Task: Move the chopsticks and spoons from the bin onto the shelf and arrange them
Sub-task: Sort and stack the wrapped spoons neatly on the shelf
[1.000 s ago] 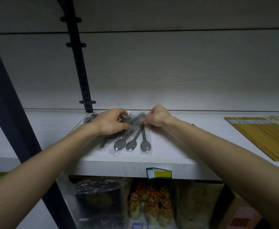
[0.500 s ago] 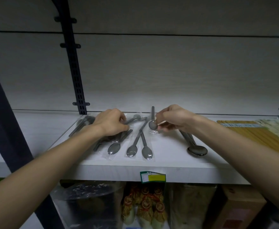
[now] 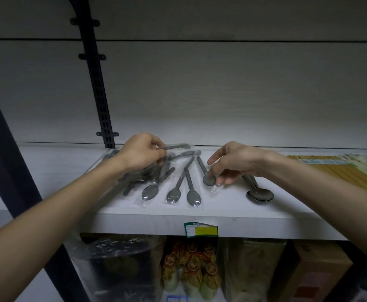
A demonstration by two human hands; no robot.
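Spoons (image 3: 192, 195) of dull grey metal in crinkly clear sleeves lie fanned on the smooth white shelf (image 3: 232, 216); your left hand (image 3: 141, 152) grips one handle, your right hand (image 3: 232, 163) pinches a small spoon's (image 3: 208, 179) round bowl.

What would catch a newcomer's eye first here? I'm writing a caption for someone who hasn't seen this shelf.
Two bare forearms reach onto a white shelf: the left hand grips a wrapped spoon handle, the right hand pinches a small wrapped spoon. Between them wrapped spoons lie fanned out, with chopsticks stacked far right.

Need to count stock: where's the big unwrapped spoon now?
Head view: big spoon lies on the shelf, right of the wrapped spoons, under the right wrist.
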